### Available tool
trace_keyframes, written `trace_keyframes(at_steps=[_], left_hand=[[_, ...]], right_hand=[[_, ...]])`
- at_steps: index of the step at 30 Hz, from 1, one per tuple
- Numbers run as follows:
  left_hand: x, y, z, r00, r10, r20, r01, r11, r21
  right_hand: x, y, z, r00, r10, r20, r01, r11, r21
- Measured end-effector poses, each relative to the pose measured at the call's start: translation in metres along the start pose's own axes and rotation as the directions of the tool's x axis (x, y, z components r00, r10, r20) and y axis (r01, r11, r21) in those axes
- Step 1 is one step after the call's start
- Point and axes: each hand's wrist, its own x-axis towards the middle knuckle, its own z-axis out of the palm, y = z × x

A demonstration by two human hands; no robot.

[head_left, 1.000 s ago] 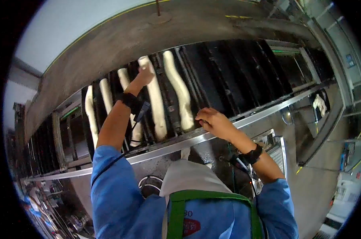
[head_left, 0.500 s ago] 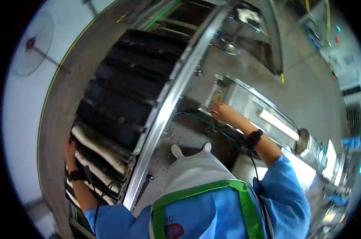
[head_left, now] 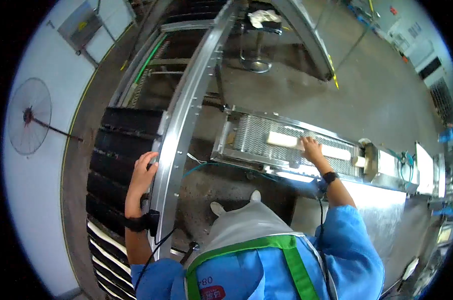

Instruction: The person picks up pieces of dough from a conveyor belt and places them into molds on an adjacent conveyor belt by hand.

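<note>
My right hand [head_left: 312, 148] is over a long white dough strip [head_left: 285, 140] on a metal mesh conveyor [head_left: 251, 131]. Its fingers curl round the middle of the strip, and both ends show on either side. On the left, my left hand [head_left: 143, 175] has its fingers stretched out beside the metal rail [head_left: 187, 111] of a larger conveyor, and nothing shows in it. Under and beyond that hand run black trough-like slats [head_left: 117, 145]. Several white strips [head_left: 106, 239] lie in the slats nearer to me.
A short white piece [head_left: 359, 161] lies at the right end of the mesh belt, by a machine housing [head_left: 385, 165]. A stool [head_left: 256, 65] with a white cloth [head_left: 264, 18] stands beyond. A wall fan [head_left: 29, 116] is at far left.
My left hand has left the white strips and come to the rail. My right hand has moved from the mesh conveyor's left end onto the dough strip. The view has turned.
</note>
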Motion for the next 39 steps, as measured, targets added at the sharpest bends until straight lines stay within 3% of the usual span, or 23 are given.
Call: trace_keyframes(at_steps=[6,8,14,15,20,22,23,24,25,26,27,32,34,36,38,39], left_hand=[[0.024,0.021,0.083,0.989,0.083,0.123,-0.061,0.982,-0.18],[0.034,0.048,0.123,0.953,0.248,0.175,-0.24,0.969,-0.064],[0.092,0.119,0.244,0.84,0.465,0.28,-0.526,0.823,0.214],[0.102,0.129,0.255,0.81,0.522,0.269,-0.58,0.783,0.227],[0.142,0.144,0.283,0.745,0.553,0.372,-0.659,0.694,0.288],[0.15,0.148,0.275,0.743,0.462,0.485,-0.642,0.698,0.318],[0.152,0.144,0.276,0.77,0.438,0.464,-0.605,0.733,0.311],[0.156,0.142,0.272,0.766,0.422,0.485,-0.6,0.741,0.303],[0.159,0.137,0.269,0.759,0.418,0.5,-0.609,0.728,0.315],[0.162,0.133,0.266,0.757,0.409,0.51,-0.611,0.719,0.33],[0.164,0.131,0.264,0.766,0.362,0.532,-0.583,0.74,0.336],[0.16,0.14,0.223,0.83,0.132,0.541,-0.297,0.927,0.23],[0.156,0.138,0.209,0.812,0.189,0.552,-0.319,0.936,0.148],[0.157,0.129,0.206,0.806,0.303,0.509,-0.3,0.95,-0.092],[0.145,0.142,0.19,0.84,0.27,0.471,-0.147,0.948,-0.282],[0.143,0.143,0.191,0.828,0.24,0.506,-0.022,0.917,-0.398]], right_hand=[[-0.016,0.049,-0.002,0.997,0.063,-0.038,-0.064,0.997,-0.048],[-0.013,0.061,0.012,0.992,0.02,-0.125,-0.025,0.999,-0.043],[-0.018,0.045,0.005,0.985,-0.068,-0.158,0.053,0.994,-0.1],[-0.022,0.042,0.006,0.969,-0.098,-0.228,0.08,0.993,-0.087],[-0.055,0.066,-0.002,0.926,-0.085,-0.367,0.067,0.996,-0.061],[-0.074,0.098,-0.005,0.963,0.096,-0.253,-0.08,0.994,0.07],[-0.084,0.118,-0.008,0.945,0.135,-0.296,-0.066,0.97,0.232],[-0.095,0.129,-0.013,0.943,0.271,-0.194,-0.206,0.932,0.3],[-0.1,0.148,0.008,0.901,0.333,-0.277,-0.264,0.929,0.259],[-0.11,0.162,0.012,0.873,0.322,-0.365,-0.177,0.909,0.377],[-0.116,0.164,0.002,0.863,0.418,-0.286,-0.252,0.844,0.473],[-0.128,0.198,0.027,0.851,0.366,-0.376,-0.217,0.898,0.383],[-0.126,0.199,0.025,0.873,0.341,-0.349,-0.272,0.934,0.232],[-0.118,0.207,0.019,0.898,0.323,-0.299,-0.252,0.934,0.254],[-0.108,0.22,0.024,0.891,0.269,-0.367,-0.244,0.963,0.114],[-0.101,0.223,0.021,0.913,0.275,-0.301,-0.276,0.96,0.04]])
